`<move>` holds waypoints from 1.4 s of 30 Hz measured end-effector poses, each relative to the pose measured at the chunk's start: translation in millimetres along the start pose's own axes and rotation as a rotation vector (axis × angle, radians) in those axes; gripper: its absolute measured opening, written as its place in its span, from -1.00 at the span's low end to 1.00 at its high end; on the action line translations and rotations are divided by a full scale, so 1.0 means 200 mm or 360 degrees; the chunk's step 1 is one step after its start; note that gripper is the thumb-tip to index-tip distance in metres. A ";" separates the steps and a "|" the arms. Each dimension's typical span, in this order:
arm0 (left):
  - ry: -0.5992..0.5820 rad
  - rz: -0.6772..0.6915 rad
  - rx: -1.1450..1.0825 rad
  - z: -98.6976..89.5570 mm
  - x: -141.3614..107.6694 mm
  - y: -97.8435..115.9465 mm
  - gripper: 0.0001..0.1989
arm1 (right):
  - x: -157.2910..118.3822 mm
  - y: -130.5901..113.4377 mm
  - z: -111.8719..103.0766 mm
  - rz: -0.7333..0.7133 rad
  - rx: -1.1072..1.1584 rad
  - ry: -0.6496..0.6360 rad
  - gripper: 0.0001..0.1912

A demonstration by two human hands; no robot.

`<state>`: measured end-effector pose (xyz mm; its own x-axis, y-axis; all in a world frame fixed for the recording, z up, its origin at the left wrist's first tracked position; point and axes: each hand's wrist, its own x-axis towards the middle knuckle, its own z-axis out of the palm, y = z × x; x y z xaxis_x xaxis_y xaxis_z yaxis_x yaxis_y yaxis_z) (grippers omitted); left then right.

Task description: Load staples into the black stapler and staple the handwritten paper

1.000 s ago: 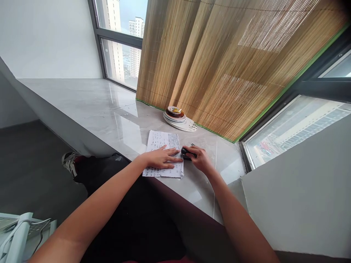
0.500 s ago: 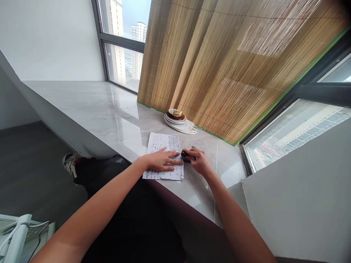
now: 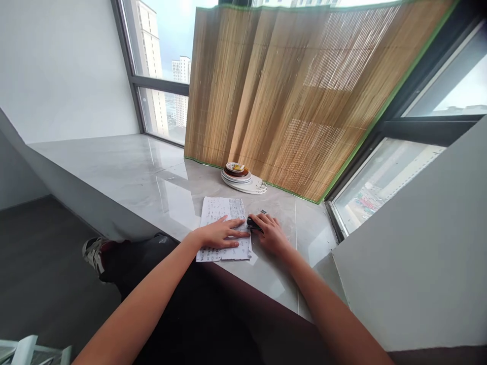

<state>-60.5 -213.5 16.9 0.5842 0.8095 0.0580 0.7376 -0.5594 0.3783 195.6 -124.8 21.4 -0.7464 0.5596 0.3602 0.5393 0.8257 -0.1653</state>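
Note:
Sheets of paper (image 3: 213, 209) covered in handwriting lie on the grey window ledge, close to its front edge. My left hand (image 3: 221, 234) rests flat on them, its fingers spread toward the right edge. Beside that edge my right hand (image 3: 271, 233) is closed over a black stapler (image 3: 251, 223), palm down. The stapler's front end meets the paper's right edge. Most of its body is hidden under my fingers, and its far end shows just beyond them.
Behind the paper a stack of plates (image 3: 243, 183) stands on the ledge (image 3: 114, 165). A bamboo blind (image 3: 274, 101) covers much of the window behind it. To the right is a white wall (image 3: 418, 253). A white rack (image 3: 26, 351) stands at lower left.
The view has tilted up, showing the top of the blind. My right hand has flattened over the stapler, with its fingers now lying across the top. My left hand stays on the paper.

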 end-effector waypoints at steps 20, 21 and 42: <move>0.1532 -0.0508 0.0191 -0.12 -0.07 -0.12 -0.64 | 0.36 -0.42 0.21 0.0578 0.0536 0.0218 -0.72; 0.1519 -0.0501 0.0209 -0.11 -0.07 -0.12 -0.65 | 0.37 -0.43 0.23 0.0629 0.0540 0.0157 -0.74; 0.1415 -0.0496 0.0130 -0.09 -0.06 -0.11 -0.62 | -0.24 0.21 -0.04 0.0896 0.0486 0.0551 -0.49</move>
<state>-89.7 -208.5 25.6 -0.0908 0.7450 0.6609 0.8580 -0.2784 0.4317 257.9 -117.0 4.0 -0.1945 0.8926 0.4067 0.6344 0.4307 -0.6419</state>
